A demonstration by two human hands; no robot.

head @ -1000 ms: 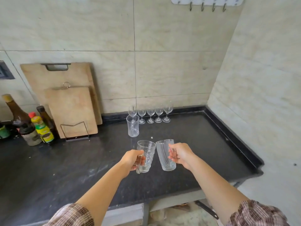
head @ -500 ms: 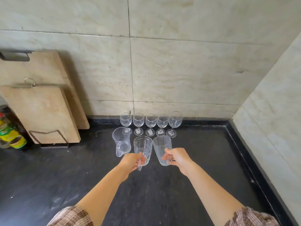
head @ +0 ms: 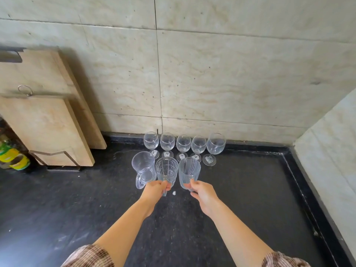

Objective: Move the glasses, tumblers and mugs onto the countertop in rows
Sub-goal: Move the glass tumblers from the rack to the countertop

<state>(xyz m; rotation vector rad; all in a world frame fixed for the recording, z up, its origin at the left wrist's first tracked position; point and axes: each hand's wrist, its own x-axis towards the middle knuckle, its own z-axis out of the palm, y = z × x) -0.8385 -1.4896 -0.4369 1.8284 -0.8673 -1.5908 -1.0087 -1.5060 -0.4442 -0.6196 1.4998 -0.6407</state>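
Cut-pattern mug point(head: 166, 169), handle gripped in curled left fingers point(head: 163, 186), and ribbed mug point(head: 189, 171), likewise in right fingers point(head: 194, 185), held upright beside standing mug point(head: 143, 167) to their left, apparently extending that row.

Five clear stemmed wine glasses point(head: 183, 146) upright in a row by the back wall, just before them a plain handled glass mug point(head: 143, 168) standing on the dark tabletop point(head: 250, 189), beside it a grid-cut glass mug point(head: 166, 168) held by the left hand point(head: 156, 189), then a ribbed glass mug point(head: 189, 172) held by the right hand point(head: 204, 195), all upright
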